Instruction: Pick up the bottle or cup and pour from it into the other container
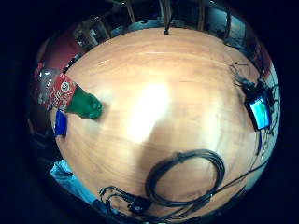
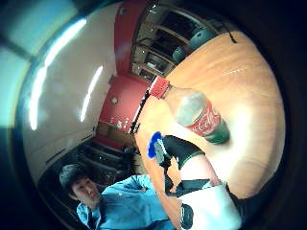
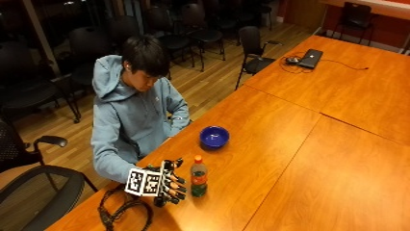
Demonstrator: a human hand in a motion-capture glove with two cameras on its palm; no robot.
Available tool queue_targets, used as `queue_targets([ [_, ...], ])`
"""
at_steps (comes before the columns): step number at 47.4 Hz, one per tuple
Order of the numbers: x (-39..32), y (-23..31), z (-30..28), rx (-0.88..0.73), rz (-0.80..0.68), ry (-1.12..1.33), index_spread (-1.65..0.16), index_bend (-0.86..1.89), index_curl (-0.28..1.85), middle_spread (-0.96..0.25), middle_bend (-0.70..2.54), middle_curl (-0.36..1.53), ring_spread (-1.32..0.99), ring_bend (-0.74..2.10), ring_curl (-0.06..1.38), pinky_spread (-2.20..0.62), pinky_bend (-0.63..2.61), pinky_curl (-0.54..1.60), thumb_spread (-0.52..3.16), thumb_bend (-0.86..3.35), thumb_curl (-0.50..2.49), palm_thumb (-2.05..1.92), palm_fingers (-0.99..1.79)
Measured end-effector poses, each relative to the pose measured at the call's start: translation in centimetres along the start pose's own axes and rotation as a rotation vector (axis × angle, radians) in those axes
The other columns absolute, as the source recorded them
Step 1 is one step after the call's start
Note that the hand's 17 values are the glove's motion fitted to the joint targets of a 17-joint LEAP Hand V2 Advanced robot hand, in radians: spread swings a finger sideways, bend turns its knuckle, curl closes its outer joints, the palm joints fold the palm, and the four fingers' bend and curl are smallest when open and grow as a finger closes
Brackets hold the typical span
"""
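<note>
In the outside view a clear plastic bottle [image 3: 198, 176] with a red cap, red label and green base stands upright on the wooden table [image 3: 288, 144]. My gloved right hand [image 3: 168, 185] is just beside it, on the side nearer the table's end. The fingers are relaxed and point toward the bottle, holding nothing. A blue bowl [image 3: 214, 136] sits farther along the table edge, in front of the person. The thumb side palm view has the bottle [image 2: 196, 112] apart from my thumb [image 2: 180, 148], with the bowl [image 2: 153, 143] behind. The little finger side palm view catches the bottle [image 1: 74, 98] and bowl [image 1: 60, 123] at its rim.
A coiled black cable [image 3: 121, 211] lies on the table by my wrist, and the coiled cable [image 1: 187, 175] also shows under the palm. A small device with a lit screen [image 1: 260, 112] lies across the table. A laptop [image 3: 311, 57] sits on the far table. Office chairs [image 3: 38, 187] stand beside the person.
</note>
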State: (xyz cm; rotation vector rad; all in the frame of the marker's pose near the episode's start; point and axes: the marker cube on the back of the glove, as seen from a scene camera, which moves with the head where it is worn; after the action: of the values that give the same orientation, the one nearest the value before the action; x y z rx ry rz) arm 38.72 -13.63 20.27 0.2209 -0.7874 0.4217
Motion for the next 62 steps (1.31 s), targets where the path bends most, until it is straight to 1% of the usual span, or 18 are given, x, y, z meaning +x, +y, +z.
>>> queue_targets([
  [25,-2.5,-3.5,6.5,-0.143,-0.063,-0.422,-0.29,0.14,0.2,0.08,0.22,0.34,0.14,0.5,0.29,0.23,0.66,0.27,0.9,-0.02,0.35,0.56,0.1],
  [32,-3.7,-4.1,8.9,-0.116,-0.09,-0.485,-0.32,0.15,0.21,0.09,0.16,0.32,0.15,0.52,0.29,0.24,0.72,0.28,0.85,-0.01,0.37,0.65,0.15],
  [35,-4.2,-4.5,9.5,-0.088,-0.092,-0.508,-0.32,0.16,0.21,0.1,0.16,0.31,0.16,0.54,0.3,0.25,0.76,0.28,0.83,0.0,0.38,0.7,0.25],
  [36,-4.4,-4.6,9.7,-0.077,-0.092,-0.516,-0.32,0.16,0.22,0.1,0.18,0.31,0.15,0.56,0.3,0.24,0.76,0.29,0.83,0.0,0.38,0.73,0.33],
  [39,-4.7,-4.9,10.3,-0.038,-0.091,-0.533,-0.3,0.18,0.23,0.09,0.19,0.31,0.14,0.56,0.29,0.24,0.77,0.29,0.81,-0.01,0.38,0.76,0.44],
  [46,-5.2,-5.4,11.0,0.015,-0.077,-0.567,-0.19,0.31,0.31,0.04,0.23,0.34,0.04,0.5,0.28,0.12,0.66,0.26,0.76,0.02,0.42,0.92,0.89],
  [50,-5.5,-5.2,11.6,0.022,-0.075,-0.571,-0.14,0.29,0.34,0.02,0.3,0.37,-0.01,0.49,0.3,0.06,0.57,0.25,0.72,0.04,0.45,1.0,1.05],
  [62,-6.8,-5.5,12.5,0.068,-0.055,-0.561,-0.1,0.2,0.39,-0.01,0.24,0.4,-0.1,0.47,0.35,-0.07,0.54,0.28,0.54,-0.02,0.53,1.06,1.16],
])
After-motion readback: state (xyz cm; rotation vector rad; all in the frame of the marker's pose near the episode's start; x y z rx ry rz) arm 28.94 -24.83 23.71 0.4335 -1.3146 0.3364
